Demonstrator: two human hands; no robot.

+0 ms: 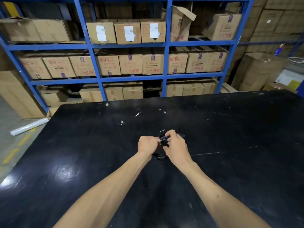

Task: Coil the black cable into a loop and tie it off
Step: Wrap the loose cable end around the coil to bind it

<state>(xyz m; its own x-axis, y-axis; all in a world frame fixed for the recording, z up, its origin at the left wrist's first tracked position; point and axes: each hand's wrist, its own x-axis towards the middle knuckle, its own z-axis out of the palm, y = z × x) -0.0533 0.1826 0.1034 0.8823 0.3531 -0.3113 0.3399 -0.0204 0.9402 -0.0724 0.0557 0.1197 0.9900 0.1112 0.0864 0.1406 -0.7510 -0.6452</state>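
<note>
The black cable (162,156) is gathered into a small coil over the middle of the black table (82,145). My left hand (146,143) pinches the bundled strands at the coil's top. My right hand (174,145) grips the same bundle from the right, fingers curled over it. A short dark strap or cable end (162,133) sticks up just behind my right fingers. The lower arc of the coil hangs between my wrists; the rest is hidden by my hands.
Blue steel shelving (128,78) stacked with cardboard boxes stands behind the table's far edge. More boxes (259,69) are piled at the right. A white roll (29,126) lies on the floor at the left. Small white scraps (158,110) dot the tabletop.
</note>
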